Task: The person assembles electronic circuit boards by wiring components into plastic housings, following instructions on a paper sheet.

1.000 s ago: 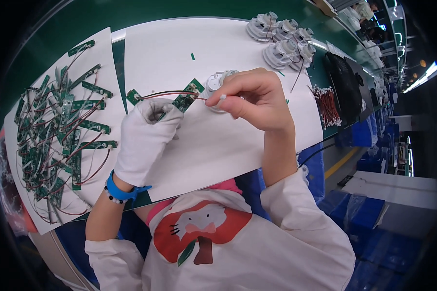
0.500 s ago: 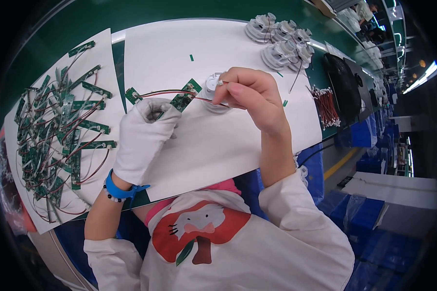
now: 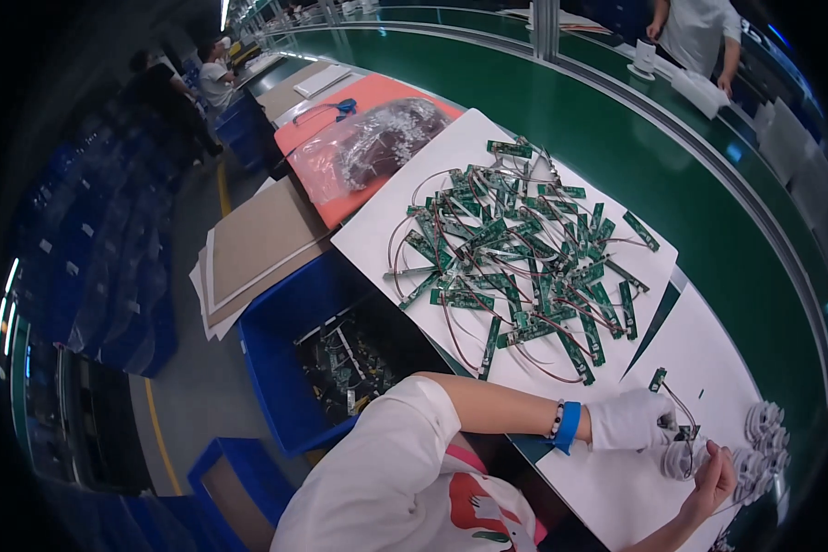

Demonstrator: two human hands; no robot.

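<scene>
My left hand [image 3: 630, 419], in a white glove with a blue wristband, pinches a small green circuit board [image 3: 683, 429] that has thin red wires. A second small board [image 3: 658, 378] lies on the white sheet at the far end of those wires. Just below, my bare right hand [image 3: 714, 478] holds a round white part [image 3: 679, 458] against the board. A cluster of the same round white parts [image 3: 765, 432] sits to the right of both hands.
A large pile of green wired boards [image 3: 515, 258] covers a white sheet [image 3: 377, 241]. Left of it stand a blue bin [image 3: 276, 322] of boards, cardboard sheets [image 3: 258, 241] and a clear bag [image 3: 377, 138] on an orange mat. A green conveyor [image 3: 616, 120] runs behind, with another person [image 3: 699, 32] beyond it.
The view has swung to the left, so both hands now sit at the lower right. They still hold the wired board and the round part together.
</scene>
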